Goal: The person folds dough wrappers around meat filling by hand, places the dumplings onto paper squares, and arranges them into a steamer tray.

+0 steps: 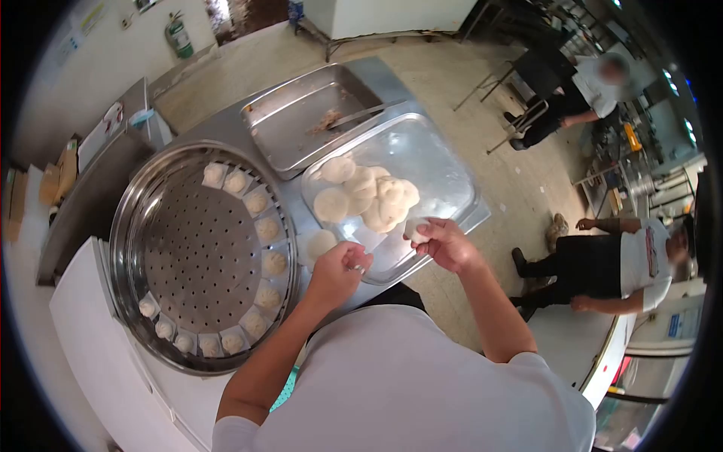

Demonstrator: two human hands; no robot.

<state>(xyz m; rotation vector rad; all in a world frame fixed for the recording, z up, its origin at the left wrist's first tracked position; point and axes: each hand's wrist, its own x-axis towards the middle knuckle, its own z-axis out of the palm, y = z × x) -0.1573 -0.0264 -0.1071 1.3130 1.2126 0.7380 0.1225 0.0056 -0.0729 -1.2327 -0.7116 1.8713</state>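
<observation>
My right hand is closed on a small piece of pale dough above the near right part of a metal tray. Flat dough rounds and a pile of dough pieces lie on that tray. My left hand is at the tray's near left corner, fingers curled; what they hold, if anything, is too small to tell. One dough round lies beside it. To the left, a round perforated steamer tray bears several pleated buns on paper squares along its edge.
A deep rectangular pan with filling remnants and a metal utensil stands beyond the tray. One person sits at the upper right; another person stands at the right. A fire extinguisher hangs on the wall.
</observation>
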